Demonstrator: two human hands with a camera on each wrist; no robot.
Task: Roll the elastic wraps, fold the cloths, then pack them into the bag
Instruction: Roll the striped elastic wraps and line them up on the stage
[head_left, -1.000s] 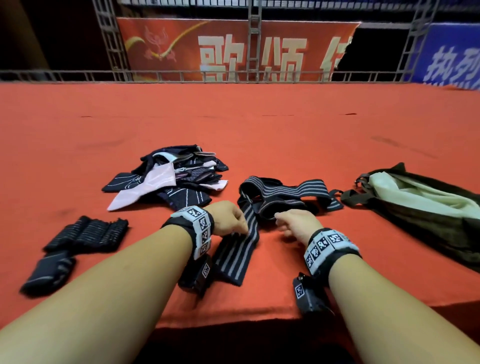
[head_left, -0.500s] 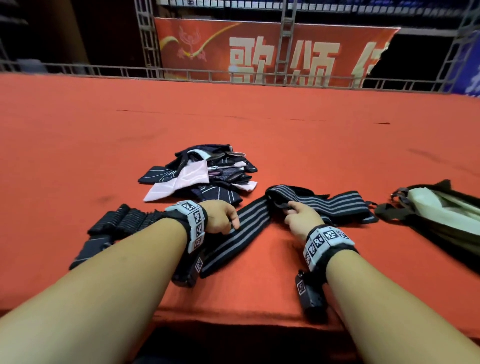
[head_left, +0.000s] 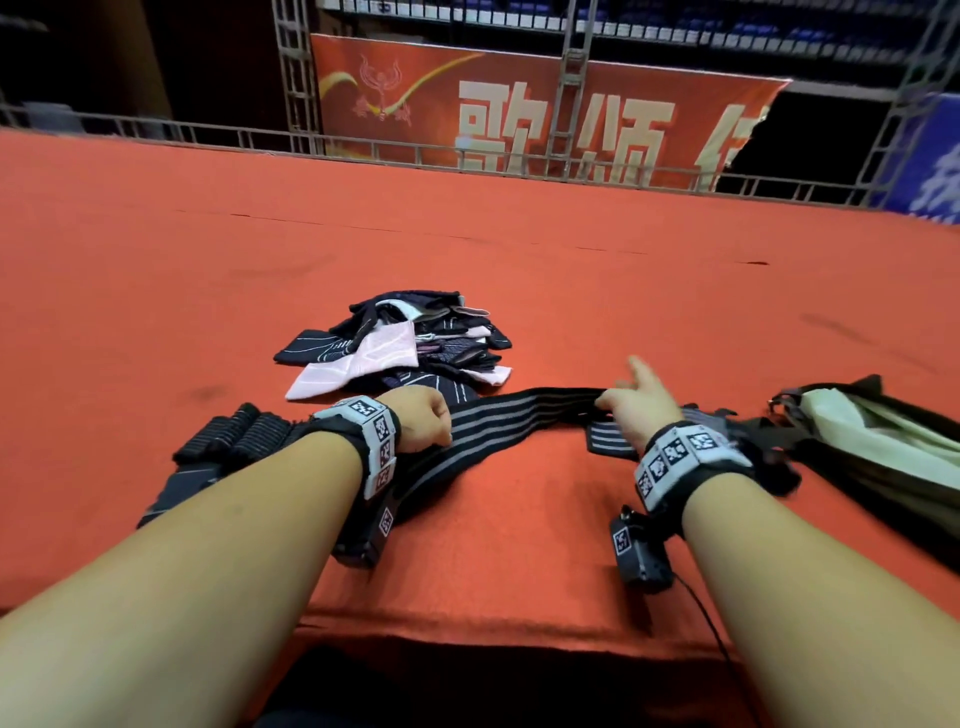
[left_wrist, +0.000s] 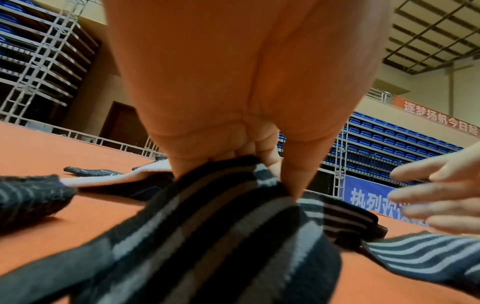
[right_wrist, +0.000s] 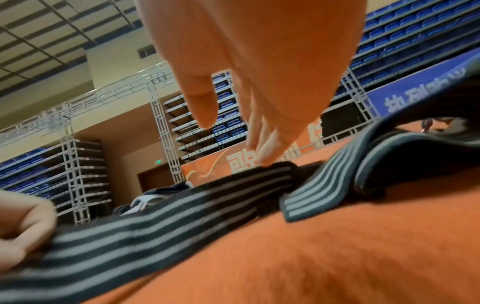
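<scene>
A black elastic wrap with grey stripes (head_left: 514, 421) lies stretched across the orange table. My left hand (head_left: 423, 423) grips its near end, fingers curled round the band (left_wrist: 233, 185). My right hand (head_left: 636, 402) hovers over the wrap's folded far part with straight, spread fingers (right_wrist: 262, 148), their tips just touching the band (right_wrist: 275, 170). A heap of dark and pink cloths (head_left: 400, 345) sits behind the wrap. The olive bag (head_left: 883, 457) lies open at the right, showing a pale green lining.
Rolled black wraps (head_left: 228, 441) lie at the left beside my left forearm. The orange table (head_left: 519, 260) stretches far back to a metal railing (head_left: 467, 156) and a red banner. The table's front edge runs just under my forearms.
The wrap has been pulled out straighter between my hands. My right hand has let go of it, opened its fingers and shifted right; my left hand keeps its grip.
</scene>
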